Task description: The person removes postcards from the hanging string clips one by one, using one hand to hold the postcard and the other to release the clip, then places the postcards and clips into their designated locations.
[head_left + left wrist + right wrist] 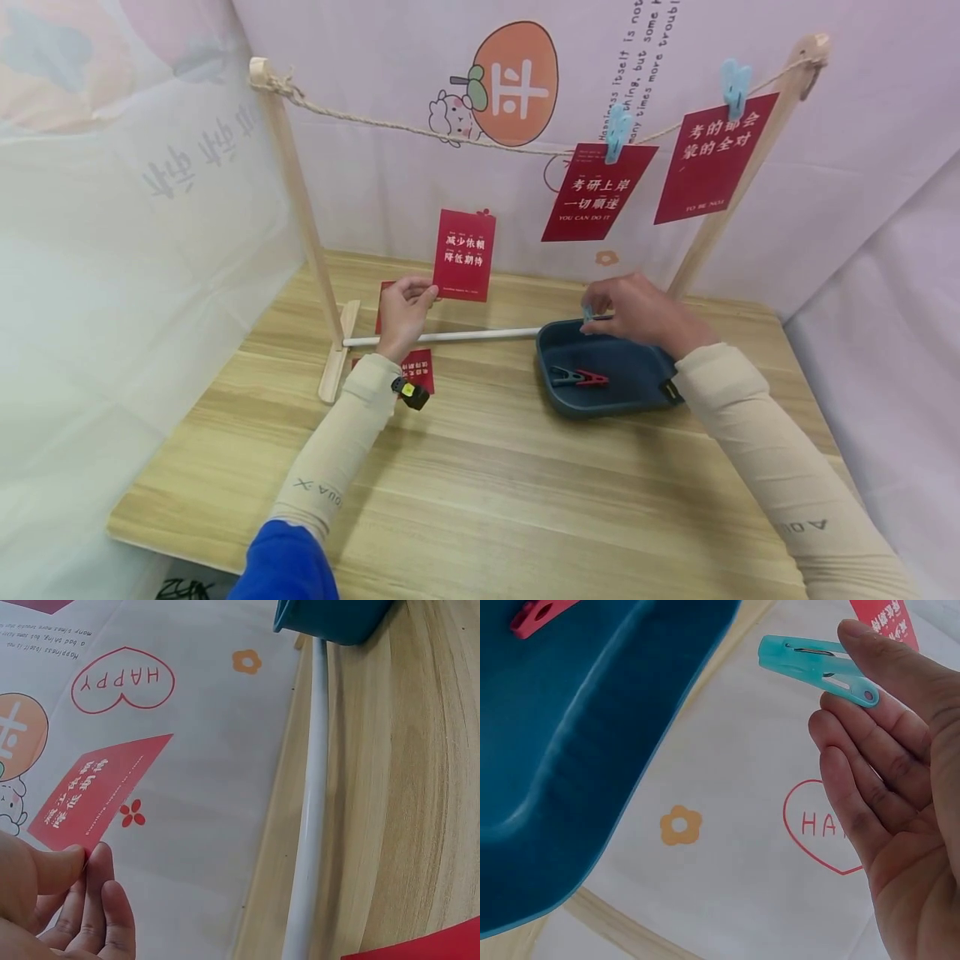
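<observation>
My left hand (406,315) pinches a red card (464,255) with white lettering by its lower left corner, between thumb and fingers. The card is upright below the twine (405,127). In the left wrist view, the thumb presses the card's corner against the fingertips. My right hand (633,310) holds a light blue clothespin (814,666) between thumb and fingers, just above the far rim of a dark blue tray (551,379). Two red cards hang from the twine at the right, the nearer-to-middle card (588,200) and the outer card (708,171), each under a light blue clothespin.
A dark clothespin (564,377) and a red clothespin (592,378) lie in the tray. Wooden posts (300,200) hold the twine, and a white rod (480,335) runs low between them. More red cards (420,367) lie on the wooden table (480,483) by the left forearm.
</observation>
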A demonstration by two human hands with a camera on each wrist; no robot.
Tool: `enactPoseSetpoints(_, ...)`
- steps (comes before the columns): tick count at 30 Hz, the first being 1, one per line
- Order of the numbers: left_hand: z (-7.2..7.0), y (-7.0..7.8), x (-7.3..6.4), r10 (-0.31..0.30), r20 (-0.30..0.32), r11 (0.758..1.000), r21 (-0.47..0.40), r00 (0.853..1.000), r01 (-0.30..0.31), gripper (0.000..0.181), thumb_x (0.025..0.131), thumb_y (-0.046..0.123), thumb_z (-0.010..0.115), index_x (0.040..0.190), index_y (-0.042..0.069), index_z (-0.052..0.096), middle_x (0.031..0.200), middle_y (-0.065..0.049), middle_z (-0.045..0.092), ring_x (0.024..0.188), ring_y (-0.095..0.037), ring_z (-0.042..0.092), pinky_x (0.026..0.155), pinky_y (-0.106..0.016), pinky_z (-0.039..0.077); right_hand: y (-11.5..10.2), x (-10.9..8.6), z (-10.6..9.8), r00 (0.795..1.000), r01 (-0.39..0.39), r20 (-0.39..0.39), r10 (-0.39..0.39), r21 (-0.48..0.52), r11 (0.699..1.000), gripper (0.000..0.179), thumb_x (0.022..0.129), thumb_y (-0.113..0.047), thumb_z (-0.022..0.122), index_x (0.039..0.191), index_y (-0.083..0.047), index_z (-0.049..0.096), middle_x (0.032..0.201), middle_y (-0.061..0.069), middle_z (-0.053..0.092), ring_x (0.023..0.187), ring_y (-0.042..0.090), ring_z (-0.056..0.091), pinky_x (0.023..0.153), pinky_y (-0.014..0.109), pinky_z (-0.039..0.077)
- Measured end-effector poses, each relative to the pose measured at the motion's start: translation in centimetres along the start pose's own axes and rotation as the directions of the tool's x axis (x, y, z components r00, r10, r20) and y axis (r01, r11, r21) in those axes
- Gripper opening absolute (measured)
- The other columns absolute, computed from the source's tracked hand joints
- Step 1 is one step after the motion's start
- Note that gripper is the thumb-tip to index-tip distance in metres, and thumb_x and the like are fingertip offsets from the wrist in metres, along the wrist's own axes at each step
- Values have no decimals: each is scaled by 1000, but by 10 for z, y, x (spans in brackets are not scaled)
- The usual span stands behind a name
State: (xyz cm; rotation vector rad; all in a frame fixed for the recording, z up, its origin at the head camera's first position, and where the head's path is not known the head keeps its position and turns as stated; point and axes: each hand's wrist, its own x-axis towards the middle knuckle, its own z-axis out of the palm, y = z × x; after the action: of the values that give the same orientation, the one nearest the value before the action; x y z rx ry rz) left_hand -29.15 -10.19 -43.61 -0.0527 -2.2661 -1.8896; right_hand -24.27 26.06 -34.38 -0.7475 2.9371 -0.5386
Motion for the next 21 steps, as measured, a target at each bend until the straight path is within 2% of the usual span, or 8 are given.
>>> enactPoseSetpoints(4, 1, -1, 0, -10, 4, 1000, 0, 1000, 10, 22, 104, 14, 69, 121, 0, 71, 116, -21, 76, 109, -35, 75, 83, -23, 61, 2, -2, 2, 1000, -7, 22, 8, -18, 1000, 37, 86, -20, 90, 118, -7, 75, 110, 14, 80, 102, 31, 77, 91, 48, 66)
enactPoseSetpoints(6, 1, -1, 0, -19, 7, 1000, -1, 1000, 19, 22, 104, 15, 69, 121, 1, 72, 116, -20, 77, 110, -37, 74, 81, -21, 60, 4, -3, 4, 1000, -11, 27, 12, -27, 1000, 38, 86, -20, 90, 118, -8, 76, 111, 13, 80, 102, 31, 77, 91, 48, 66)
enactPoseSetpoints(13, 1, -5, 1, -35, 5, 999, 9, 999, 35, 23, 104, 14, 69, 121, -1, 71, 116, -22, 76, 112, -38, 74, 97, -45, 62, 12, -7, 12, 999, 24, 37, -21, -78, 997, 39, 83, -22, 92, 117, -9, 77, 104, 7, 80, 95, 23, 73, 85, 42, 67)
enactPoseSetpoints(18, 1, -11, 2, -63, 3, 997, 37, 998, 63, 22, 104, 14, 69, 121, 0, 71, 114, -21, 77, 111, -35, 74, 96, -40, 62, 15, -9, 17, 998, 31, 52, -26, -100, 995, 38, 83, -22, 93, 115, -10, 77, 102, 5, 79, 93, 20, 69, 83, 41, 65)
enactPoseSetpoints(21, 0, -15, 3, -69, 5, 997, 29, 998, 69, 23, 103, 13, 69, 121, -1, 71, 114, -22, 76, 113, -38, 74, 97, -42, 62, 17, -9, 19, 998, 30, 61, -23, -112, 993, 38, 82, -23, 93, 115, -10, 77, 102, 7, 79, 92, 20, 70, 83, 41, 65)
